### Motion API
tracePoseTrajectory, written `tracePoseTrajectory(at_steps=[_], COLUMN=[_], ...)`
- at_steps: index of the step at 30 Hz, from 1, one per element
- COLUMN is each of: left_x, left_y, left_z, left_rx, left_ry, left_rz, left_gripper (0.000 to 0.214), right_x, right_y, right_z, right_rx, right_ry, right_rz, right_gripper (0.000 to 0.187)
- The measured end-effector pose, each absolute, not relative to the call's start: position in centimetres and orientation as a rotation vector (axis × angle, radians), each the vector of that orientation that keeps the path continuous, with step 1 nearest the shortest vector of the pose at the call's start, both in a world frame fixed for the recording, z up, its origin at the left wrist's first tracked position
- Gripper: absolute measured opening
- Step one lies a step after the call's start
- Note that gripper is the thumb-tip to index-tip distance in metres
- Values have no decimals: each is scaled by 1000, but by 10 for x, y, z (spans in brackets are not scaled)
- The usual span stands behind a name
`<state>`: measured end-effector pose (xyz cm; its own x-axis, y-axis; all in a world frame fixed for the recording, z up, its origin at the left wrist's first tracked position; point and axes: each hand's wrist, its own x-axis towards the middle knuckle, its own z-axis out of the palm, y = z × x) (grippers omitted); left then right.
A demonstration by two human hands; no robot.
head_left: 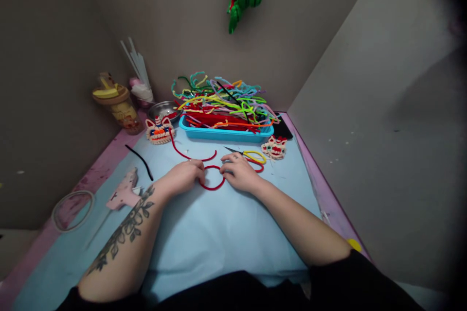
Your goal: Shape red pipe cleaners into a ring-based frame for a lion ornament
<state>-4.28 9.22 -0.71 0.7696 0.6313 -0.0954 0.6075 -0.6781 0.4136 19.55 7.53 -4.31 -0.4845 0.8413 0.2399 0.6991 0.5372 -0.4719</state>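
A red pipe cleaner ring [213, 188] lies on the blue table cover between my two hands. On its left side, the closed fingers of my left hand [188, 174] grip it. My right hand [239, 172] pinches the opposite side, fingers bent over the edge. Just beyond the ring, a loose curved red pipe cleaner [182, 154] lies on the cover. Scissors [257, 156] with yellow and red handles rest behind my right hand, which partly hides them.
A blue tray [226, 134] heaped with coloured pipe cleaners stands at the back. Animal-face pieces [160, 131] flank it. To the left are a pink glue gun [126, 192], a black pipe cleaner [141, 159], a clear ring [73, 193] and a lidded cup [122, 109].
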Motion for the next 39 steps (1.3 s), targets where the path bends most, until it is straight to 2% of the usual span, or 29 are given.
tracePoseTrajectory(at_steps=[4,8,12,23,30,39], left_x=[-41,-33,-27,-23,-26,-36], left_y=[91,87,84,84,85,88], left_z=[-3,3,0,-9,-12,1], left_rx=[2528,2531,2535,2563,2548,2532], left_ry=[903,1067,1189,1230,1209,1229], left_rz=[89,216,235,91,89,180], left_gripper=[41,31,22,25,30,24], right_x=[195,185,171,171,175,183], right_y=[75,72,67,67,67,69], right_z=[-43,-41,-41,-44,-45,-36], right_rx=[-1276,-1148,-1095,-1142,-1198,-1138], right_ry=[-2312,-2226,-2291,-2444,-2614,-2300], right_rz=[436,469,523,519,267,455], right_gripper=[17,18,28,48,47,32])
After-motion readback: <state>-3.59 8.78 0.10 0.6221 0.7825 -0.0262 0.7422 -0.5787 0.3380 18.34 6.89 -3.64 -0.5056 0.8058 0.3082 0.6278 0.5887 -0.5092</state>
